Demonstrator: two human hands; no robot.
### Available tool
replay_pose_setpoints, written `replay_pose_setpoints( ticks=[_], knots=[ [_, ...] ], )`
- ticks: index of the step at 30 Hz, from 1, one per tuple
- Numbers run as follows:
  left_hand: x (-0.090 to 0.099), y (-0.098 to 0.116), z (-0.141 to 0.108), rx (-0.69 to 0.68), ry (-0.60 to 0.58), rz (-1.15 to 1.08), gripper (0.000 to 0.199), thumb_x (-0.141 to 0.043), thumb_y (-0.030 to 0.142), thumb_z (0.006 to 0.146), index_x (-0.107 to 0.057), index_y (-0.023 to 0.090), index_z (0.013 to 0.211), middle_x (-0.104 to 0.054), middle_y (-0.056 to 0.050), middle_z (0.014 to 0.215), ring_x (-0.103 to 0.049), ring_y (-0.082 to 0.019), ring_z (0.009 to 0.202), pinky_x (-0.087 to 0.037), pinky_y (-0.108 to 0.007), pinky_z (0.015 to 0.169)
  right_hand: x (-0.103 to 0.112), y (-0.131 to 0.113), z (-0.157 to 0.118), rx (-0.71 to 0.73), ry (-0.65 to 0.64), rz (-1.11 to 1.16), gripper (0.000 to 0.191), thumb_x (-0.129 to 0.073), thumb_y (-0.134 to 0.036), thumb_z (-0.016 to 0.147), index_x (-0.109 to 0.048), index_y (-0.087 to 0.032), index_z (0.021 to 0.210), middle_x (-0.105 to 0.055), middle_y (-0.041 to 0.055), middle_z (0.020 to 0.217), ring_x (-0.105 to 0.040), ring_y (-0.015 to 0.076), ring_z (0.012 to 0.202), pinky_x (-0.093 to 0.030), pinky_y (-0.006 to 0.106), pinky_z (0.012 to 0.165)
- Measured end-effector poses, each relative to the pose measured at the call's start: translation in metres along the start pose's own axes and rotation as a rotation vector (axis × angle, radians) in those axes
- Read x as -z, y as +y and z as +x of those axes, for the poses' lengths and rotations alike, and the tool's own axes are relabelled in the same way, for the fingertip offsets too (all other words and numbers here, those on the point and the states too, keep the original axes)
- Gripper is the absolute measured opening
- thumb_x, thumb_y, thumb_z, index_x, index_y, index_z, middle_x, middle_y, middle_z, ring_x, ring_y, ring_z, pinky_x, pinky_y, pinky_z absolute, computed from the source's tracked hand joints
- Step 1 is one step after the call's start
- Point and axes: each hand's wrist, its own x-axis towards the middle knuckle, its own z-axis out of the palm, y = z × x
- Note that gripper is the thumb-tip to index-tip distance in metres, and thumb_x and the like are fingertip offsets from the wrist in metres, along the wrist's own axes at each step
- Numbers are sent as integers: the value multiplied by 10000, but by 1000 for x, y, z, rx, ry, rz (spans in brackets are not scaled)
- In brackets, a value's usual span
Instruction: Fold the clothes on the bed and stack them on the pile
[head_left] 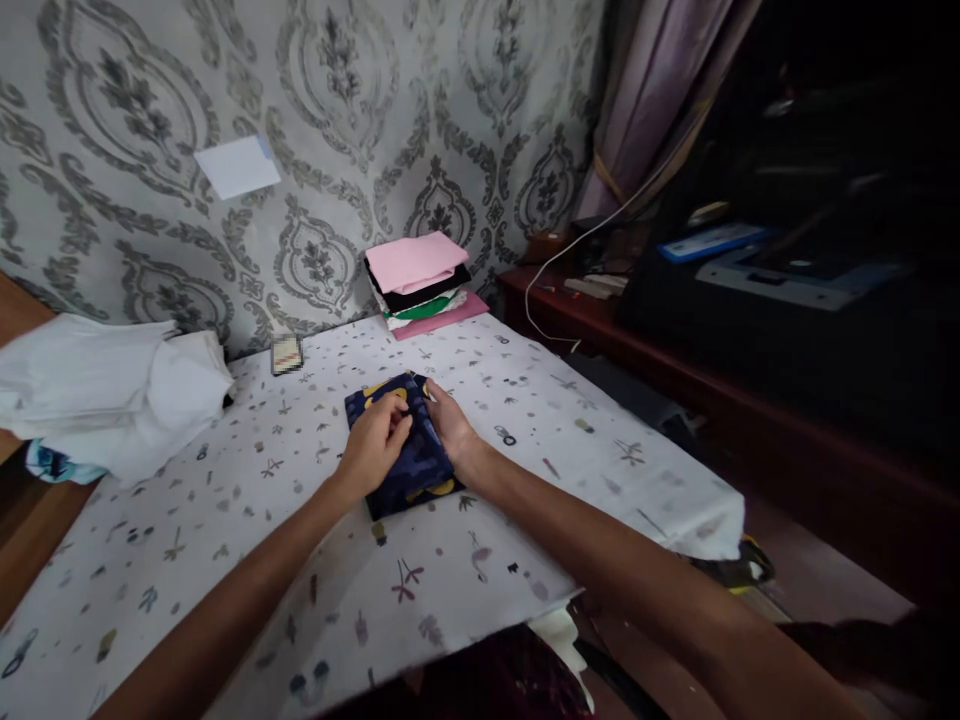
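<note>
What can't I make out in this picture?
In the head view:
Navy cloth: partly covered by the left hand and right hand.
Small rectangle: its face is pixelated.
White pile: cut off by the left edge.
Stack: lower layers mostly hidden by upper ones.

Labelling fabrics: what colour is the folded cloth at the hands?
The cloth is dark navy with yellow patches; head view.

Cloth (421,455) on the sheet (262,520), clothes stack (416,265) behind it, garment pile (127,385) left.
</note>
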Motion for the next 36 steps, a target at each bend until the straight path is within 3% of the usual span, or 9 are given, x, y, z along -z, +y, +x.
replay_pose_setpoints(
  ticks=[4, 11, 15, 18, 23, 27, 30, 33, 36],
  knots=[
    [-9, -17, -15, -169, -2, 269, 298, -394, 348, 1003, -571, 169, 1163, -623, -150, 1270, -553, -256, 1248, -423, -475, 1094, 8, 2, 8, -9, -6, -45, 408, -450, -267, 895, -621, -133, 1239, -754, 97, 872, -727, 263, 780, -604, 433, 774],
    [-33, -23, -16, -42, -186, 453, 585, -325, 491, 1027, -398, 123, 1476, -345, -208, 1607, -256, -291, 1522, -225, -553, 1223, 37, 2, 25, 211, 160, -383, 767, -452, -73, 729, -441, -175, 1489, -736, 91, 1122, -695, 212, 1063, -542, 404, 976],
    [-37, -20, -16, -46, -251, 487, 655, -307, 538, 1022, -372, 96, 1501, -323, -216, 1614, -220, -301, 1533, -180, -570, 1234, 44, -5, 23, 414, 317, -711, 587, -471, -119, 806, -563, -156, 1384, -680, 128, 1276, -630, 237, 1190, -474, 439, 1060],
    [-34, -18, -16, -59, -244, 462, 637, -311, 537, 1021, -376, 117, 1496, -355, -211, 1601, -249, -305, 1524, -201, -589, 1224, 27, -11, 23, 599, 230, -1003, 516, -470, -149, 868, -586, -186, 1369, -634, 110, 1370, -580, 240, 1268, -431, 442, 1105],
    [-35, -16, -29, -81, -233, 465, 600, -330, 511, 1023, -402, 121, 1474, -453, -197, 1543, -340, -304, 1485, -214, -585, 1226, -6, -7, 38, 488, 45, -1388, 469, -401, -180, 978, -529, -114, 1425, -581, 153, 1436, -546, 216, 1327, -404, 381, 1129],
    [-33, -16, -56, -172, -308, 465, 682, -379, 582, 989, -402, 117, 1487, -405, -202, 1575, -323, -324, 1491, -250, -563, 1218, -4, 6, 46, 476, 48, -1506, 442, -419, -191, 991, -546, -109, 1406, -525, 181, 1487, -446, 266, 1419, -317, 473, 1183],
    [-17, -13, -64, -248, -346, 316, 508, -341, 495, 1024, -577, 168, 1333, -584, -153, 1430, -505, -271, 1365, -391, -478, 1146, 3, 14, 48, 501, 51, -1596, 459, -386, -218, 1008, -515, -122, 1439, -490, 170, 1520, -387, 277, 1458, -295, 506, 1190],
    [2, -16, -49, -181, -181, 199, 432, -276, 370, 1047, -667, 187, 1026, -721, -106, 1065, -658, -216, 1050, -515, -397, 966, 7, 16, 49, 510, 39, -1627, 478, -345, -215, 1014, -490, -121, 1460, -479, 161, 1531, -376, 269, 1465, -305, 498, 1186],
    [11, -37, -16, -117, -11, 262, 345, -346, 372, 1016, -599, 158, 1113, -674, -141, 1126, -613, -248, 1107, -488, -430, 990, 8, 18, 49, 527, 30, -1644, 498, -353, -157, 980, -491, -118, 1456, -480, 163, 1530, -386, 269, 1458, -315, 508, 1178]
  ],
)
